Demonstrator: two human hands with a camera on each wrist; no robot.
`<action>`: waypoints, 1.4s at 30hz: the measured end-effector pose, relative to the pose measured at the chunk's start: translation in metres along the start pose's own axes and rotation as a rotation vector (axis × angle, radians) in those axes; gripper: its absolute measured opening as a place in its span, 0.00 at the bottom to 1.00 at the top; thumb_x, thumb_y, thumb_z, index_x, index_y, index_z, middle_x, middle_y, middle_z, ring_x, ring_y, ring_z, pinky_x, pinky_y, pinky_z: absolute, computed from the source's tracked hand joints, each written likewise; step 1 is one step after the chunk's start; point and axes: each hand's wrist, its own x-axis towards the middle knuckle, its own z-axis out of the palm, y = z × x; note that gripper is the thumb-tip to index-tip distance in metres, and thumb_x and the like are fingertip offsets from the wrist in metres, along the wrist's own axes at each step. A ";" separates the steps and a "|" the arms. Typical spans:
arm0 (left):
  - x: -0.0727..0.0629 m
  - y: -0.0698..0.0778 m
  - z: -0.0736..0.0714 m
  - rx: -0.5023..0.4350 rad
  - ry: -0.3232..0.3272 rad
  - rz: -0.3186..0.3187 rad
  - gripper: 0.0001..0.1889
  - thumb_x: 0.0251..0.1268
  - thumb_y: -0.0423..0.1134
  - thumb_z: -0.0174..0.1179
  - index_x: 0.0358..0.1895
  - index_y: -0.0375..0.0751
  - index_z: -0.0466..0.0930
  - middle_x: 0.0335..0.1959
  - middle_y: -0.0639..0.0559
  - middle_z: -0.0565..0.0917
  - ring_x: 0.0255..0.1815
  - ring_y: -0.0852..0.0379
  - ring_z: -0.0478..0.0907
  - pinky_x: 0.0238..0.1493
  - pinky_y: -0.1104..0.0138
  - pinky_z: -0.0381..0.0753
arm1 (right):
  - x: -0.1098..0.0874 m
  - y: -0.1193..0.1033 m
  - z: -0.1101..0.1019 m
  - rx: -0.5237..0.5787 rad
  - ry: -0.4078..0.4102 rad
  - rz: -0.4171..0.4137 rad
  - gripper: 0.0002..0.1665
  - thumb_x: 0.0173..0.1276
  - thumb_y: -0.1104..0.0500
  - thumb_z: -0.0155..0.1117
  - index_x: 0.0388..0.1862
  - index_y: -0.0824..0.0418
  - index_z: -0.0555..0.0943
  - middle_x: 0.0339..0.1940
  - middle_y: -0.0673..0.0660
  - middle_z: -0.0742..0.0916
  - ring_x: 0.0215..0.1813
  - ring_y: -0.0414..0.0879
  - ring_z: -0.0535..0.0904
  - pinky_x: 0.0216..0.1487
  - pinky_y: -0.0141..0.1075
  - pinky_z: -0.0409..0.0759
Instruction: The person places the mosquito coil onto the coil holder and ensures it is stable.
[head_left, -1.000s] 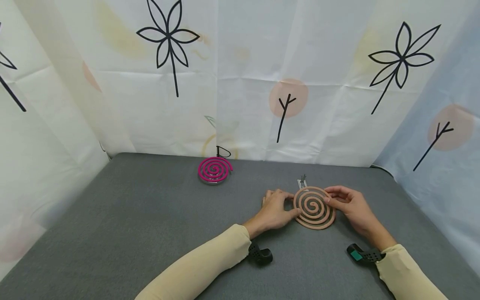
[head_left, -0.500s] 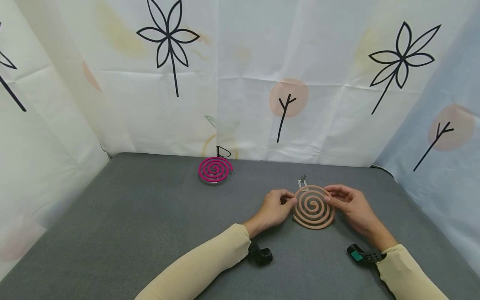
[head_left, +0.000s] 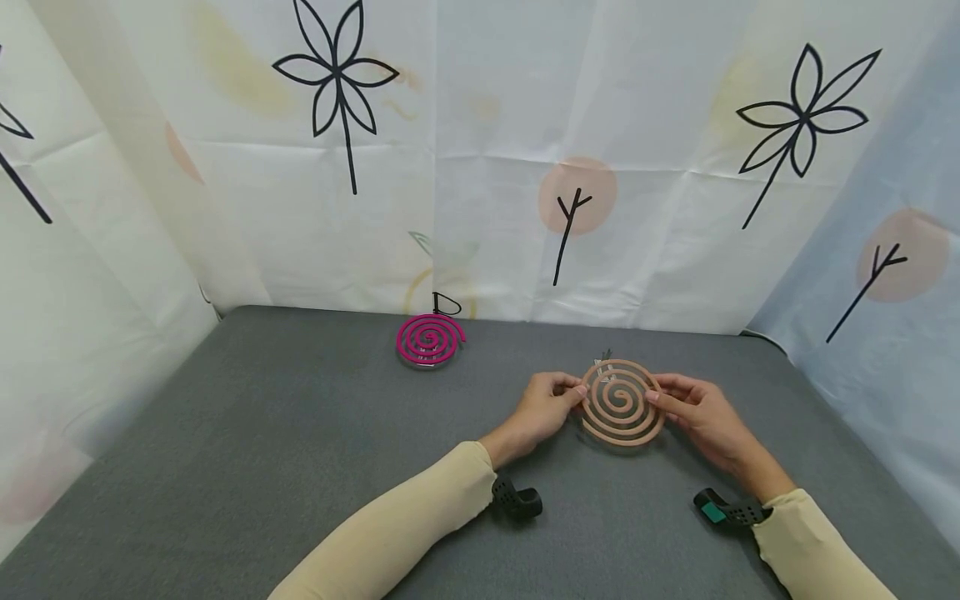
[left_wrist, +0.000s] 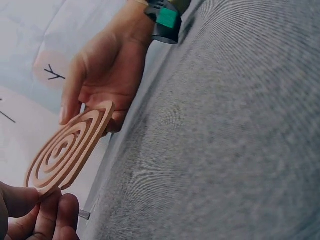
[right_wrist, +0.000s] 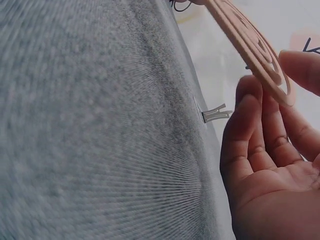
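A tan mosquito coil is held up slightly tilted between both hands, over the right half of the table. At its left edge my left hand pinches the rim between thumb and fingers; the left wrist view shows the same grip at the coil's lower end. My right hand holds the opposite edge, thumb on top and fingers beneath, also seen in the right wrist view. Just behind the coil a small metal stand rests on the table, partly hidden by the coil in the head view.
A pink mosquito coil lies on a round base near the back edge of the grey table, left of my hands. A printed white curtain surrounds the back and sides. Black wrist cameras hang below both wrists.
My left hand has shifted its hold, its thumb and fingers now closer together on the rim. The tan coil has risen and moved slightly left and away from me. The pink coil stays put.
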 end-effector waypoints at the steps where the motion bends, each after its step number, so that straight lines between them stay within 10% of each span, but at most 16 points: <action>1: 0.001 0.000 0.000 -0.009 0.005 -0.006 0.11 0.79 0.34 0.54 0.51 0.31 0.83 0.33 0.50 0.84 0.35 0.62 0.81 0.38 0.70 0.81 | 0.000 0.000 0.000 -0.003 -0.006 0.004 0.16 0.78 0.65 0.59 0.59 0.73 0.77 0.44 0.49 0.88 0.44 0.39 0.84 0.44 0.31 0.84; 25: 0.021 0.004 -0.002 -0.220 0.070 -0.173 0.11 0.73 0.34 0.63 0.52 0.32 0.85 0.37 0.47 0.86 0.34 0.60 0.80 0.43 0.65 0.83 | 0.009 0.000 0.005 0.224 0.040 0.088 0.08 0.78 0.62 0.60 0.50 0.61 0.84 0.43 0.52 0.88 0.45 0.40 0.84 0.46 0.32 0.84; 42: 0.062 0.002 0.006 -0.424 0.263 -0.185 0.11 0.66 0.36 0.70 0.49 0.37 0.88 0.36 0.50 0.87 0.32 0.61 0.81 0.44 0.63 0.82 | 0.050 -0.004 0.001 0.310 0.160 0.186 0.09 0.76 0.59 0.63 0.51 0.60 0.81 0.40 0.50 0.87 0.41 0.38 0.83 0.43 0.30 0.81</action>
